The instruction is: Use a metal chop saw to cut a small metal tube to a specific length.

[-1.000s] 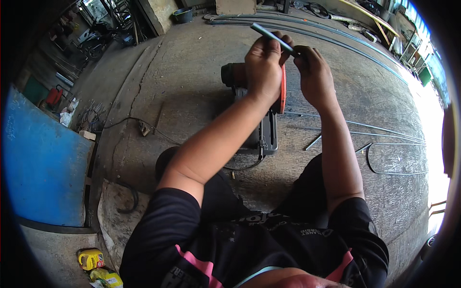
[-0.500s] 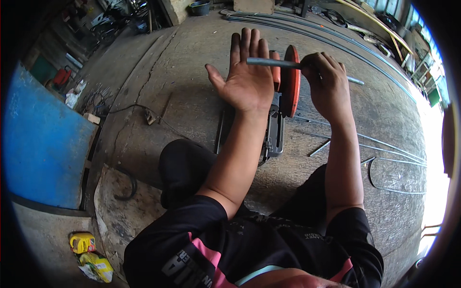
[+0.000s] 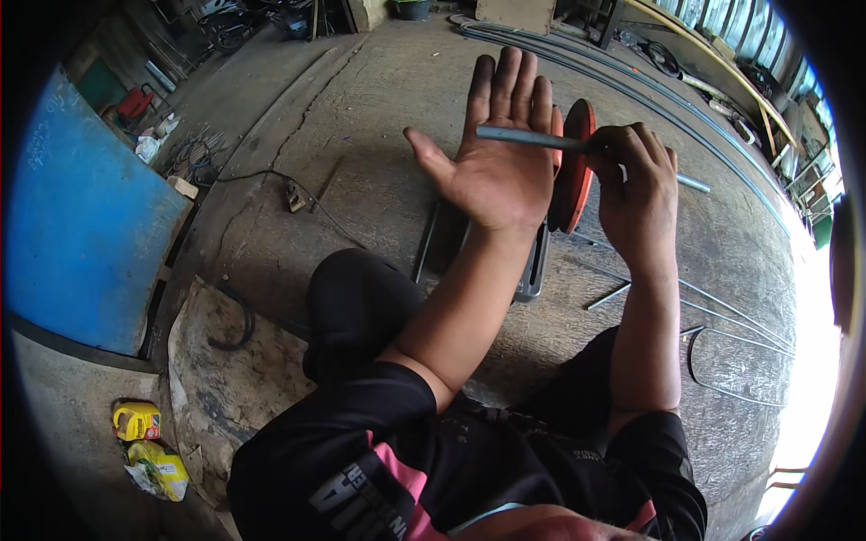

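Two bare hands are held up over a concrete floor (image 3: 379,135), and between them a grey metal rod (image 3: 532,138) is carried in the air, slanting slightly down toward the right. The rod is clamped between the thumb and curled fingers of the right hand (image 3: 637,198), and a length of it is left jutting out on either side of the fist. By the left hand (image 3: 496,171) nothing is gripped: its palm is turned up to view, its fingers are stretched straight and its thumb is spread well apart from them. The near end of the rod is laid across the view of the palm, just below the fingers; whether the skin is touched there cannot be told. Dark smudges are seen on the fingertips. Behind and between the hands, a cutting machine with an orange-red round guard (image 3: 578,167) is partly hidden by the left forearm. On the floor to the right, a short rod piece (image 3: 609,296) is seen near some longer thin rods, and farther off long pipes are laid in a curve. At the left, a blue panel (image 3: 81,234) is seen beside a stained sheet (image 3: 244,379), and near the lower corner a yellow container (image 3: 137,421) is set just beside a yellow bag (image 3: 159,471).
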`<state>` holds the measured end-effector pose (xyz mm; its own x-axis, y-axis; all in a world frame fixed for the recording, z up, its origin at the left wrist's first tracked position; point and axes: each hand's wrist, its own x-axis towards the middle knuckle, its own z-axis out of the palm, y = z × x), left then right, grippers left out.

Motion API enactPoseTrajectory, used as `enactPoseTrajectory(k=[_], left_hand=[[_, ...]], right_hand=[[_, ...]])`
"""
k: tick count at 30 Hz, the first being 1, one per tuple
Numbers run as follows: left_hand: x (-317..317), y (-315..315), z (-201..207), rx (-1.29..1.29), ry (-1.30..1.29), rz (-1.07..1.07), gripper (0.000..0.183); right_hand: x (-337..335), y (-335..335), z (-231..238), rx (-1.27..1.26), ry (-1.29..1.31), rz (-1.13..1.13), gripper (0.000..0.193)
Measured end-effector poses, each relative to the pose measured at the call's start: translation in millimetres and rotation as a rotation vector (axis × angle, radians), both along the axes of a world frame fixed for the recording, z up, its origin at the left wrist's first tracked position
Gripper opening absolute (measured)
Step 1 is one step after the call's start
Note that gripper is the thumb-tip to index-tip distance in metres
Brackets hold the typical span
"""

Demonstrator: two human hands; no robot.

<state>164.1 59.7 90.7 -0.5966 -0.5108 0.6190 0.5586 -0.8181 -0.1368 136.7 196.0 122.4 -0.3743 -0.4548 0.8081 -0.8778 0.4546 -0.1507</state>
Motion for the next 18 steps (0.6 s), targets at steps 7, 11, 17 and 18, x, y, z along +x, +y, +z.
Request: enactPoseTrajectory(k=[7,11,17,18], left_hand=[[2.1,0.8,2.5,0.013,0.008,-0.023,0.104],[2.6,2.5,3.3,0.008,-0.017,-0.002,0.104],[2.8,3.1,2.9,-0.004,-0.033,0.014,0.104],[2.9,3.1,2.8,-0.006,-0.032,0.016,0.105]], right_hand=[[0.5,-4.4,-3.2,-0.015,0.035,-0.028,0.011],[0.4,-5.6,-3.9,-0.027,0.046,-0.043,0.012],[0.1,-8.0,-5.6,-0.032,0.056,-0.056,0.013],[0.0,-8.3,-5.9,-0.035,0.057,-0.055,0.013]])
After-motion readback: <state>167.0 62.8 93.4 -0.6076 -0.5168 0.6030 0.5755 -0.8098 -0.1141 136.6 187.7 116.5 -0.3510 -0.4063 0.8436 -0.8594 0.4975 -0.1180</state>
